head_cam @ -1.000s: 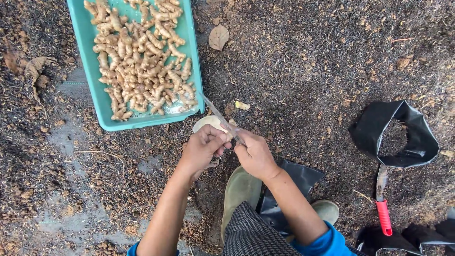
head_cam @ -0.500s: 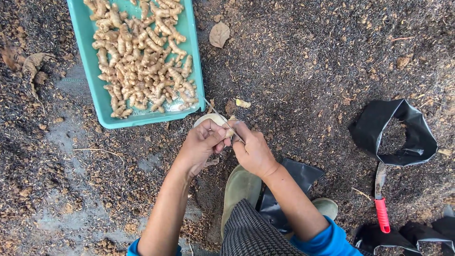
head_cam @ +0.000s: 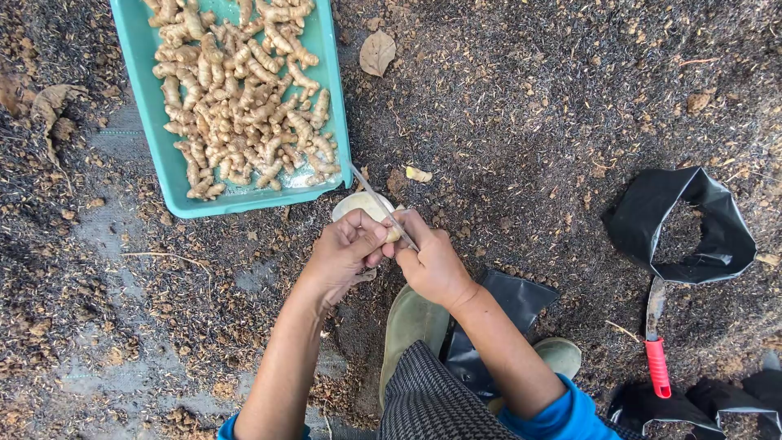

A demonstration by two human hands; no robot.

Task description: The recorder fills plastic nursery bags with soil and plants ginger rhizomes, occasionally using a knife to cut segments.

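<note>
While your left hand point(head_cam: 346, 248) pinches the pale rhizome piece point(head_cam: 368, 213) just below the teal tray point(head_cam: 155, 155), your right hand point(head_cam: 432, 265) closes around a thin knife point(head_cam: 383, 208), its blade slanting up toward the tray's corner across the piece. That tray holds a heap of tan rhizomes point(head_cam: 244, 90)

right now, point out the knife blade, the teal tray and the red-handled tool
knife blade point(head_cam: 381, 204), head view, middle of the blade
teal tray point(head_cam: 151, 122), head view, bare left wall
red-handled tool point(head_cam: 657, 367), head view, red handle
</note>
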